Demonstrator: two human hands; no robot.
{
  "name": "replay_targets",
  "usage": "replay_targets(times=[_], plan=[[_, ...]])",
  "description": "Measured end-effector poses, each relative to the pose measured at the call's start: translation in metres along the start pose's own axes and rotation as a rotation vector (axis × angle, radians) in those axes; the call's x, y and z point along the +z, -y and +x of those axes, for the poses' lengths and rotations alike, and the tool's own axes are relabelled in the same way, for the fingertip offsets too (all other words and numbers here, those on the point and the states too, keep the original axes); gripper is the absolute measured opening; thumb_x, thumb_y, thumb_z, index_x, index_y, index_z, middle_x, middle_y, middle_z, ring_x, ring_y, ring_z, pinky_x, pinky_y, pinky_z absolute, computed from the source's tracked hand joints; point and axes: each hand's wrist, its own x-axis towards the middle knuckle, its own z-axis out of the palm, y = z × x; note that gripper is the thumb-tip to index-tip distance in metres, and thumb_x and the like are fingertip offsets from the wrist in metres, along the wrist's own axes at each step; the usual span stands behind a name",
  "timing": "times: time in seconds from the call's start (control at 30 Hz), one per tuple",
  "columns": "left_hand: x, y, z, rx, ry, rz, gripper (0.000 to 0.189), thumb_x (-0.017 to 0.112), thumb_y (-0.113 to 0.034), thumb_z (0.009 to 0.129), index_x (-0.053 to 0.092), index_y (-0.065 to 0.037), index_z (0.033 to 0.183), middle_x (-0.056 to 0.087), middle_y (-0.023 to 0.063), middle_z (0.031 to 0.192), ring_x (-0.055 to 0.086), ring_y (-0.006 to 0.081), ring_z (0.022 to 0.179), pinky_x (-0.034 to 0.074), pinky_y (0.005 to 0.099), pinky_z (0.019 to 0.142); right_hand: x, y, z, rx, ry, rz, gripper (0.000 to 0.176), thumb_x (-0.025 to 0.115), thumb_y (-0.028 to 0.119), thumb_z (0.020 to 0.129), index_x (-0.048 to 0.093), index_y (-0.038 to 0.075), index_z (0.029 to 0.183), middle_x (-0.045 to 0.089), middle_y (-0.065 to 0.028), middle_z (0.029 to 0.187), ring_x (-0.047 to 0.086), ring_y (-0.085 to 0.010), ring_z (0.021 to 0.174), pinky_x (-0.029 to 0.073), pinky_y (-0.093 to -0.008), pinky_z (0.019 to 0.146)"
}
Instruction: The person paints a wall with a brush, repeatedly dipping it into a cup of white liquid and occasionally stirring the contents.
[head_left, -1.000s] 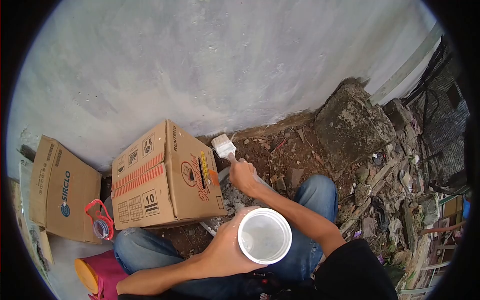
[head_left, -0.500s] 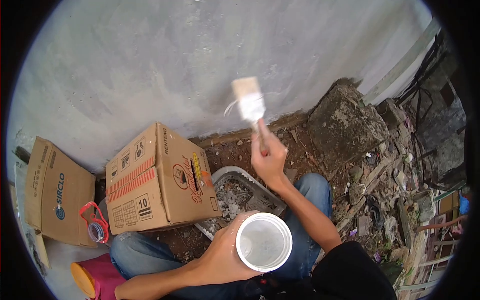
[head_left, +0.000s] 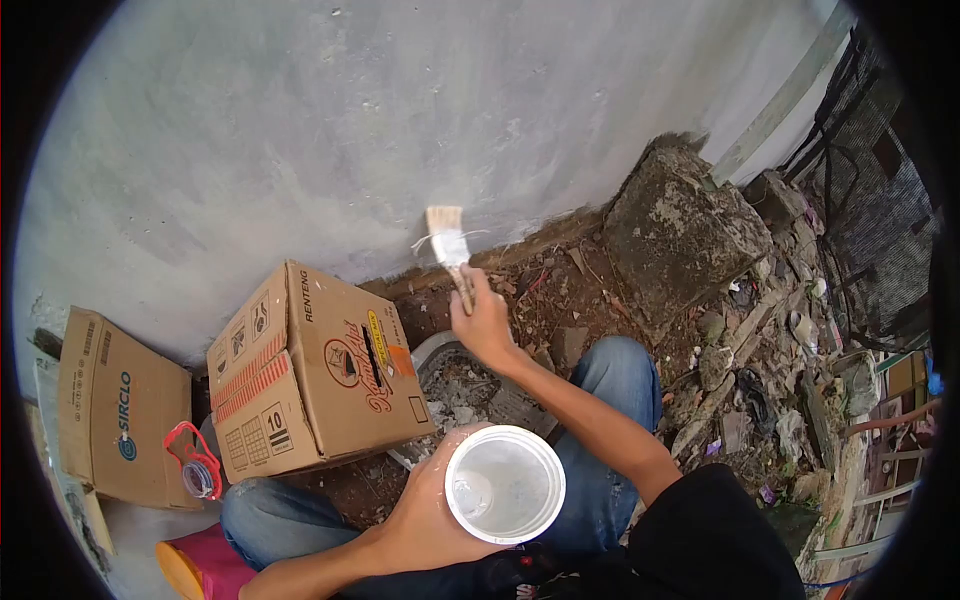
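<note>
My right hand (head_left: 484, 318) grips the handle of a flat paintbrush (head_left: 450, 245) with pale bristles and white paint on its ferrule. The bristle end lies right at the lower part of the grey-white wall (head_left: 300, 130), just above the strip of soil. A string or wire loop sticks out around the ferrule. My left hand (head_left: 432, 500) is wrapped round a white plastic tub (head_left: 505, 435), held above my lap with its mouth toward me. Inside the tub, whitish residue coats the walls and bottom.
A large carton (head_left: 320, 370) stands at the left, and a second cardboard box (head_left: 125, 410) leans beyond it. Between them lies a red-strapped item (head_left: 190, 460). A grey tray (head_left: 440, 345) of rubble, a stone block (head_left: 685, 235) and debris (head_left: 760, 370) lie ahead and right.
My right hand and the paintbrush have moved down and left along the wall. The tub in my left hand sits slightly further left in view, which has shifted a little.
</note>
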Motion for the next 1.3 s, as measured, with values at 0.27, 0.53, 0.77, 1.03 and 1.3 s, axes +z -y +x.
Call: replay_targets(times=[0.27,0.53,0.77,1.03,1.3], plan=[[0.000,0.003,0.002,-0.042,0.001,-0.038,0.091,0.092,-0.019,0.059,0.042,0.000,0.133,0.060,0.0143,0.121,0.061,0.0235,0.112,0.047,0.0371,0.097,0.030,-0.007,-0.025,0.170,0.179,0.124,0.037,0.064,0.011,0.087,0.051,0.000,0.119,0.068,-0.0221,0.081,0.067,-0.0263,0.066,0.049,-0.0376,0.061],[-0.004,0.008,0.000,-0.065,-0.017,-0.011,0.095,0.093,-0.018,0.057,0.041,0.001,0.134,0.056,0.0122,0.124,0.056,0.0186,0.114,0.043,0.0348,0.099,0.034,0.009,-0.025,0.383,0.295,0.209,0.036,0.066,0.013,0.087,0.052,0.000,0.117,0.066,-0.0143,0.077,0.057,-0.0149,0.059,0.045,-0.0331,0.056],[-0.006,0.010,-0.001,-0.109,-0.006,-0.056,0.093,0.092,-0.018,0.058,0.041,0.000,0.133,0.058,0.0130,0.122,0.058,0.0212,0.113,0.045,0.0359,0.098,-0.004,0.035,-0.009,0.706,0.426,0.608,0.028,0.059,0.012,0.094,0.051,0.001,0.118,0.066,-0.0116,0.082,0.054,-0.0091,0.054,0.038,-0.0243,0.039],[-0.001,0.005,0.000,-0.090,0.006,-0.036,0.092,0.092,-0.019,0.058,0.042,-0.001,0.133,0.057,0.0119,0.123,0.057,0.0190,0.113,0.043,0.0354,0.098,-0.024,0.042,-0.016,0.470,0.517,0.518,0.029,0.051,0.010,0.097,0.056,-0.005,0.121,0.069,-0.0097,0.097,0.059,-0.0095,0.069,0.047,-0.0234,0.048],[0.001,0.001,-0.001,-0.097,-0.014,-0.041,0.092,0.092,-0.018,0.058,0.042,-0.001,0.133,0.057,0.0118,0.123,0.057,0.0192,0.113,0.043,0.0353,0.099,-0.029,0.055,-0.017,0.440,0.590,0.562,0.030,0.049,0.010,0.099,0.053,-0.004,0.125,0.069,-0.0093,0.102,0.060,-0.0095,0.073,0.050,-0.0235,0.054]])
